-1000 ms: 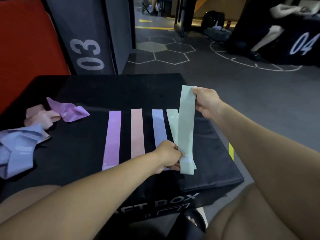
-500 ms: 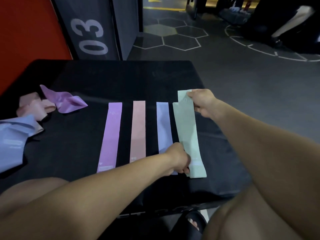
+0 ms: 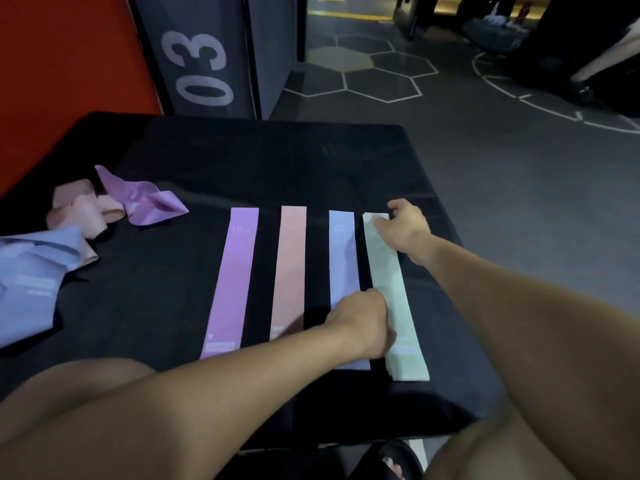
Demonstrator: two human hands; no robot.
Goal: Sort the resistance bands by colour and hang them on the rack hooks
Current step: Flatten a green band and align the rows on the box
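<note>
Four bands lie flat side by side on the black soft box [image 3: 242, 157]: purple [image 3: 235, 282], pink [image 3: 289, 268], blue [image 3: 343, 258] and pale green [image 3: 394, 299] at the right. The green band lies on top of another green one. My right hand [image 3: 405, 226] holds its far end, fingers curled over it with the thumb lifted. Near the band's close end, my left hand [image 3: 360, 323] pinches its left edge with curled fingers and covers part of the blue band. No rack or hooks are in view.
Crumpled bands sit at the box's left: pink [image 3: 79, 209], purple [image 3: 145, 199] and blue [image 3: 31, 271]. A dark pillar marked 03 [image 3: 201, 64] and a red pad [image 3: 69, 64] stand behind. Grey floor lies to the right, where another person's leg [image 3: 606, 57] shows.
Both hands have lowered the green band from the air onto the box, at the right end of the row. The camera has tilted downward.
</note>
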